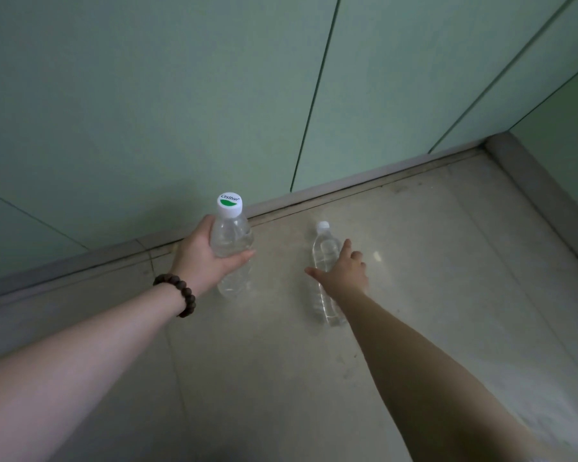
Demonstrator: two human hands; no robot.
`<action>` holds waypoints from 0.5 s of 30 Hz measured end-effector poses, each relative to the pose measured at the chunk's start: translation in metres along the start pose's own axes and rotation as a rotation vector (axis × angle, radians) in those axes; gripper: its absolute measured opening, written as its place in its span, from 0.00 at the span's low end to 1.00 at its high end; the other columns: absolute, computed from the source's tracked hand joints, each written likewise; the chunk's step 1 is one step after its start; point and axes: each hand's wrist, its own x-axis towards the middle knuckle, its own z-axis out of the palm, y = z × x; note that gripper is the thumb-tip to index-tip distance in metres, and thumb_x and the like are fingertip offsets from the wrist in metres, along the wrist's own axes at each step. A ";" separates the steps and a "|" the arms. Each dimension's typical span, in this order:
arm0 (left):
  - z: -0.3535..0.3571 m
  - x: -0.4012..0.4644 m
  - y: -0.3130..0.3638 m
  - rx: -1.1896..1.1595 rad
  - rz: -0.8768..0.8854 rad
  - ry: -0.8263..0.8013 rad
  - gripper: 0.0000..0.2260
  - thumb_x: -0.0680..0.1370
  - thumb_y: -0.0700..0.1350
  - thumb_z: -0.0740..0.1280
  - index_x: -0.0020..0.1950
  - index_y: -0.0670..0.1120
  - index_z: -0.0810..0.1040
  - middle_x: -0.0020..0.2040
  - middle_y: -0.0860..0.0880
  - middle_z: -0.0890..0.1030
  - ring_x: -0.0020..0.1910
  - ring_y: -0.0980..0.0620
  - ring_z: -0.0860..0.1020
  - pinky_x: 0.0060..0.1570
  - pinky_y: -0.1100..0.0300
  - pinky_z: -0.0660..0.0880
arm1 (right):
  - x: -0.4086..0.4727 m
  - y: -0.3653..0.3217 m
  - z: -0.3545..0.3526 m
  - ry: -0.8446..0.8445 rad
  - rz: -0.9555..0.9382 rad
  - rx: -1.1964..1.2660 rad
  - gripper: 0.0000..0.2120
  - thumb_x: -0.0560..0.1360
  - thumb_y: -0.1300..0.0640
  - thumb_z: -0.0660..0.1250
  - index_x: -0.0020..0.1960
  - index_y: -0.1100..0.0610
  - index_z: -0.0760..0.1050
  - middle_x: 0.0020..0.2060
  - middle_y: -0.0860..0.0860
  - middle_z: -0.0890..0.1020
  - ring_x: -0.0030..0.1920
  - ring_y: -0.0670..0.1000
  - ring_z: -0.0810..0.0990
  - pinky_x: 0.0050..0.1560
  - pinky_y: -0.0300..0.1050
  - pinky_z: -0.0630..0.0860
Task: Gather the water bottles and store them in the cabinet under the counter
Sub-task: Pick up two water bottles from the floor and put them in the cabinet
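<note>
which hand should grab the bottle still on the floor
Right. The right hand is open and already reaching over the second bottle standing on the floor, while the left hand already grips the first bottle.

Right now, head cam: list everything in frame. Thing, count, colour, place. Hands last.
held bottle: 1, clear with white cap, upright in the left hand
floor bottle: 1, clear with white cap, on the floor under the right hand
cabinet doors: several, pale green, shut, across the top
plinth: 1, grey, below the doors
floor: pale tile
bracelet: 1, dark beads, left wrist
left hand: grips the held bottle
right hand: fingers spread over the floor bottle, grip not closed
</note>
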 end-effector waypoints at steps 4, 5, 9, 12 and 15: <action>-0.002 -0.005 0.001 -0.004 0.001 0.012 0.30 0.55 0.65 0.74 0.52 0.53 0.75 0.47 0.54 0.83 0.47 0.54 0.81 0.51 0.53 0.78 | 0.011 -0.001 0.007 -0.040 0.051 -0.007 0.46 0.68 0.39 0.73 0.74 0.59 0.55 0.66 0.57 0.70 0.64 0.58 0.71 0.62 0.53 0.71; -0.003 -0.007 0.000 -0.008 -0.003 0.015 0.30 0.55 0.65 0.74 0.52 0.54 0.75 0.47 0.54 0.83 0.47 0.54 0.81 0.51 0.53 0.78 | 0.013 0.000 0.008 -0.039 0.064 0.006 0.42 0.68 0.41 0.73 0.72 0.59 0.58 0.64 0.57 0.71 0.62 0.58 0.73 0.61 0.52 0.72; -0.008 -0.013 -0.003 -0.010 -0.008 0.041 0.29 0.54 0.65 0.74 0.51 0.55 0.74 0.47 0.55 0.83 0.47 0.54 0.82 0.50 0.54 0.78 | 0.015 0.004 0.009 -0.013 0.071 0.050 0.32 0.69 0.47 0.73 0.66 0.58 0.63 0.59 0.56 0.75 0.58 0.58 0.75 0.58 0.52 0.74; -0.012 -0.015 -0.006 -0.006 -0.019 0.064 0.28 0.55 0.65 0.75 0.50 0.55 0.75 0.45 0.55 0.83 0.45 0.53 0.82 0.50 0.51 0.79 | 0.009 0.006 0.007 0.011 0.031 0.112 0.28 0.67 0.48 0.72 0.61 0.57 0.65 0.55 0.55 0.75 0.54 0.58 0.77 0.55 0.55 0.76; -0.017 -0.021 0.003 -0.012 -0.047 0.105 0.27 0.56 0.64 0.74 0.48 0.53 0.75 0.43 0.55 0.83 0.44 0.53 0.82 0.48 0.52 0.79 | -0.008 0.002 -0.007 0.053 -0.028 0.165 0.29 0.68 0.47 0.73 0.61 0.56 0.64 0.54 0.54 0.76 0.52 0.56 0.77 0.51 0.53 0.77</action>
